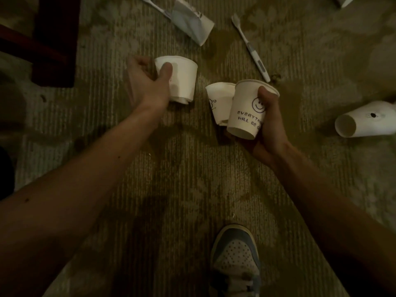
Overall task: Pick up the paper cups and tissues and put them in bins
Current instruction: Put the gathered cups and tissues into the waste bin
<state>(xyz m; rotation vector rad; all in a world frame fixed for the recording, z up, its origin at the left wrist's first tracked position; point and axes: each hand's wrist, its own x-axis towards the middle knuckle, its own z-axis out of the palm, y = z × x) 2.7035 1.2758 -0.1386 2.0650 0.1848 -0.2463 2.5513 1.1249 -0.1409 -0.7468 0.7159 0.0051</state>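
My left hand grips a plain white paper cup, thumb across its side; a second cup seems nested inside it. A white cup printed with a smiley and blue lettering is held by my right hand, thumb hooked over its rim. Behind that cup and touching it is another white cup with a small drawing; whether my right hand holds it too is unclear. One more white cup lies on its side on the carpet at the right. A flattened cup or paper lies at the top.
A toothbrush lies on the patterned carpet above my right hand, a second toothbrush by the flattened paper. Dark wooden furniture stands at the upper left. My shoe is at the bottom. A white object shows at the top right edge.
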